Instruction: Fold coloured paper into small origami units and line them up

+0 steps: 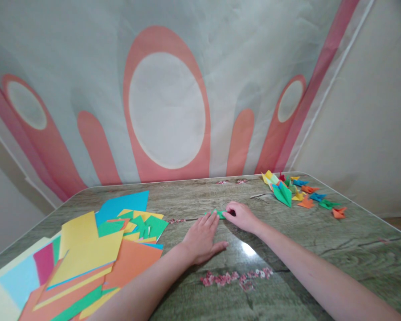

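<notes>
A small folded piece of green paper (221, 215) lies on the wood-patterned table in the middle of the view. My left hand (201, 239) rests flat, its fingertips over the left part of the paper and its thumb stretched out to the side. At the paper's right end, my right hand (242, 217) has its fingers curled together in a pinch on the edge. Both hands cover parts of the paper, so its full shape is hidden.
Coloured paper sheets (87, 240) and green and yellow scraps (147, 226) are heaped at the left. Several small folded paper figures (305, 203) and a green paper plane (282, 194) sit at the back right. Behind the table (321, 249) hangs a printed cloth backdrop (167, 111).
</notes>
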{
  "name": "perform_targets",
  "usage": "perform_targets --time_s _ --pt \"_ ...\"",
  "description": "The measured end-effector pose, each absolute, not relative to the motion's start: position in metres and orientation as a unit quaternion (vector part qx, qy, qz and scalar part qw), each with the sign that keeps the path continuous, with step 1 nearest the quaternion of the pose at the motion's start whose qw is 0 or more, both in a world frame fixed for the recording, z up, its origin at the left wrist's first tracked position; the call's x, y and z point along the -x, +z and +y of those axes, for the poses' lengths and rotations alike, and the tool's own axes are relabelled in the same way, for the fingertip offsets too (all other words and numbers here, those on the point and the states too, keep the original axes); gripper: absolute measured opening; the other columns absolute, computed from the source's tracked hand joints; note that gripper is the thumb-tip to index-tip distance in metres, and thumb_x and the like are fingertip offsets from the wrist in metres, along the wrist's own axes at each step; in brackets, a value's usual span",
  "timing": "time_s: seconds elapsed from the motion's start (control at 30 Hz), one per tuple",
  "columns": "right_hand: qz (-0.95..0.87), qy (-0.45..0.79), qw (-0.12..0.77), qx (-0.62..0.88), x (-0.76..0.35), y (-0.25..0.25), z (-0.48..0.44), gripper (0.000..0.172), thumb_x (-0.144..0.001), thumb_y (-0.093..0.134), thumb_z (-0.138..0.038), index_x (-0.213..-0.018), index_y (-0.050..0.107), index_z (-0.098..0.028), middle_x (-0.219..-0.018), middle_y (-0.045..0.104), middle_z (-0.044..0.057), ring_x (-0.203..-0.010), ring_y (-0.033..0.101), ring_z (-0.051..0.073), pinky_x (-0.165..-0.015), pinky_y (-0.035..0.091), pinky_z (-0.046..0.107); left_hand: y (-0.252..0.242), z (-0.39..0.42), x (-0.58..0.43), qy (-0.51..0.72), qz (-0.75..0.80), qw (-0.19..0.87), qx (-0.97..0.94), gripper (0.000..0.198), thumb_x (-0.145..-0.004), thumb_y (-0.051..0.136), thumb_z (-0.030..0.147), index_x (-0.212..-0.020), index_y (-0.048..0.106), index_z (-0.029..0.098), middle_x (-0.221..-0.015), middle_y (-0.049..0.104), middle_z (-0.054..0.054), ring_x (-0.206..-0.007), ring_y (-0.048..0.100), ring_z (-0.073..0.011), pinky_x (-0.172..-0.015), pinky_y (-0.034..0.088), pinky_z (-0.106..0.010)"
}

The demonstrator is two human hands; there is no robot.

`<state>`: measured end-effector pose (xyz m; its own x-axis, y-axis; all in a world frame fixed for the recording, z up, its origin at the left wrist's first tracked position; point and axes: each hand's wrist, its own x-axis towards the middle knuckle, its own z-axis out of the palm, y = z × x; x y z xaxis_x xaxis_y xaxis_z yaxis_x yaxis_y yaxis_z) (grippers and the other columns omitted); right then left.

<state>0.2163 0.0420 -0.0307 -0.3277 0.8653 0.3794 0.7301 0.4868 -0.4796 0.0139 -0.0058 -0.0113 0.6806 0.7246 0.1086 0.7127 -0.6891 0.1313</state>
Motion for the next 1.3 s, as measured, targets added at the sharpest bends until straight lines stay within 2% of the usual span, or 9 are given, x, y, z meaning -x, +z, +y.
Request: perform_targets --time_s 0.2,0.33,0.53,0.7,1.13,1.3 --pt "-0.805 0.1 0.306 0.499 -0.217 -0.035 0.044 0.015 -0.079 0.055 -0.026 -0.067 0.055 -0.018 -0.07 0.053 0.0 -0.062 0.051 0.012 -0.061 0.039 0.024 -0.004 0.016 -0.004 0.126 0.338 0.049 -0.931 0.042 -0.092 0.032 0.037 -0.13 0.042 0.022 -0.131 0.047 -0.007 -0.119 0.041 -0.0192 -0.101 0.03 -0.037" --pt "-0.804 0.1 0.305 0.501 -0.217 -0.037 0.046 0.013 -0.079 0.055 -0.025 -0.068 0.055 -0.018 -0.071 0.053 0.0 -0.062 0.051 0.012 -0.061 0.039 0.024 -0.005 0.031 0.001 0.174 0.321 0.094 -0.926 0.035 -0.091 0.036 0.026 -0.122 0.051 0.025 -0.121 0.056 -0.004 -0.111 0.048 -0.0164 -0.099 0.033 -0.034" --pt "-0.806 0.108 0.298 0.5 -0.217 -0.036 0.048 0.012 -0.081 0.052 -0.023 -0.07 0.056 -0.019 -0.072 0.054 0.0 -0.063 0.051 0.012 -0.061 0.038 0.024 -0.014 0.044 -0.001 0.231 0.333 0.174 -0.897 0.03 -0.09 0.038 0.024 -0.109 0.061 0.022 -0.107 0.063 -0.003 -0.101 0.055 -0.0143 -0.093 0.04 -0.029" --pt "-0.806 0.106 0.298 0.5 -0.216 -0.035 0.046 0.01 -0.082 0.051 -0.024 -0.074 0.057 -0.019 -0.074 0.053 0.0 -0.062 0.05 0.011 -0.061 0.038 0.023 -0.018 0.048 -0.004 0.247 0.343 0.186 -0.887 0.026 -0.088 0.043 0.026 -0.102 0.065 0.021 -0.103 0.065 -0.003 -0.097 0.057 -0.0145 -0.091 0.042 -0.027" --pt "-0.805 0.106 0.292 0.506 -0.217 -0.034 0.048 0.013 -0.082 0.051 -0.025 -0.075 0.06 -0.019 -0.075 0.056 0.001 -0.067 0.052 0.012 -0.064 0.038 0.023 -0.017 0.05 -0.004 0.251 0.333 0.188 -0.889 0.025 -0.087 0.044 0.026 -0.1 0.065 0.019 -0.101 0.065 -0.004 -0.094 0.058 -0.0158 -0.088 0.044 -0.028" --pt "-0.802 0.104 0.288 0.512 -0.216 -0.033 0.048 0.014 -0.083 0.051 -0.027 -0.075 0.06 -0.02 -0.074 0.056 0.0 -0.066 0.052 0.012 -0.062 0.038 0.022 -0.019 0.048 -0.005 0.242 0.335 0.15 -0.898 0.026 -0.087 0.045 0.027 -0.105 0.063 0.019 -0.109 0.062 -0.005 -0.101 0.055 -0.0172 -0.093 0.042 -0.03"
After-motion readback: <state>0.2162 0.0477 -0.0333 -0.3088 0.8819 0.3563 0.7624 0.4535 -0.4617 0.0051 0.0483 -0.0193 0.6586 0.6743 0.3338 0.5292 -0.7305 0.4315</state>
